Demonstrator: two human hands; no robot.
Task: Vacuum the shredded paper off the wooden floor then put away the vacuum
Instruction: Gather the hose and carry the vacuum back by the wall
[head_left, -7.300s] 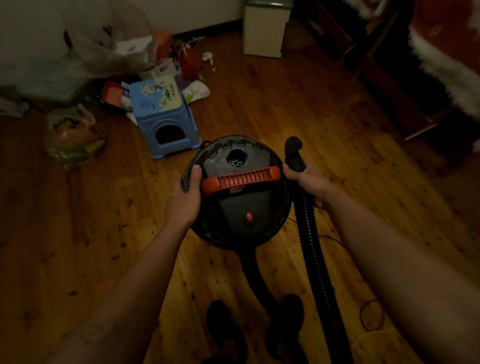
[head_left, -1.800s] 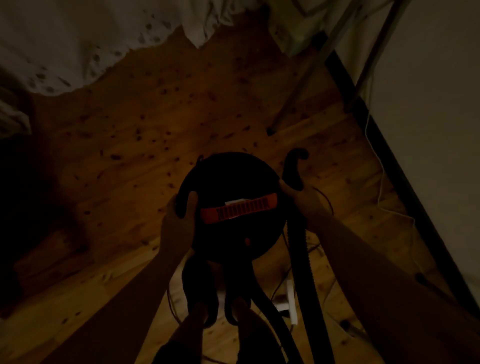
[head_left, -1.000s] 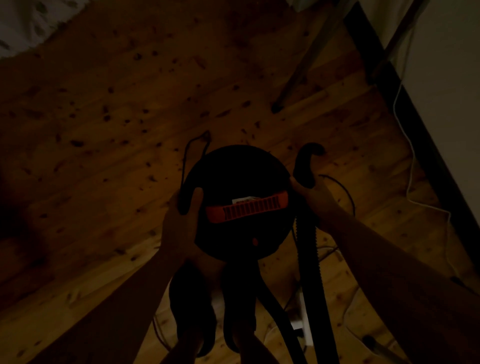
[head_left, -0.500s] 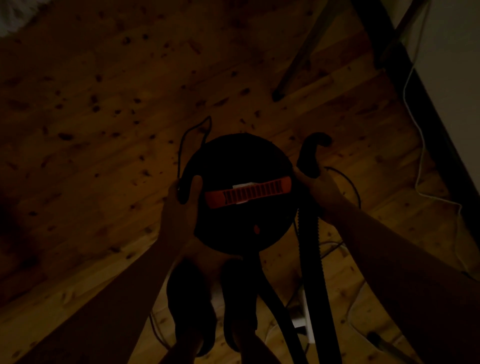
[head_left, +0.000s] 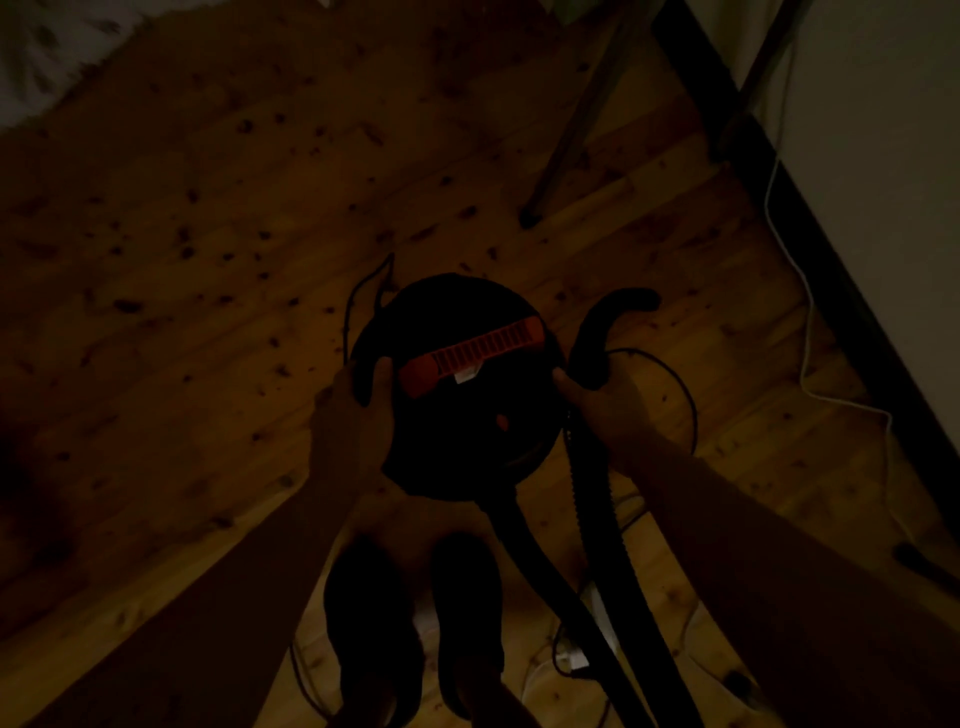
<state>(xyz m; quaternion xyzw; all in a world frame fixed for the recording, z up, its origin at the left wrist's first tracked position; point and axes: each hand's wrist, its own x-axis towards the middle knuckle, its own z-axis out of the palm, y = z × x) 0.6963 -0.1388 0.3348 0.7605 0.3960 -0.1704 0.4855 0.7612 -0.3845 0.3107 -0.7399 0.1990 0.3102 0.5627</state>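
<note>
Dark-brown wooden floor (head_left: 208, 312) fills the dim view. Your black vacuum (head_left: 457, 415) is held between both hands, ahead of your shoes (head_left: 374, 613). Your right hand (head_left: 602, 405) has its fingers wrapped round the hose (head_left: 597, 519). Your left hand (head_left: 348, 421) has its fingers curled on the vacuum's left rim.

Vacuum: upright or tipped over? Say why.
Upright: the vacuum shows its orange handle on top, left hand and right hand holding its sides.

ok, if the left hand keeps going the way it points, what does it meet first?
The vacuum: the left hand grips its side and angles into the body, so it would only press in harder. The frame is dark, so depth is unsure.
</note>
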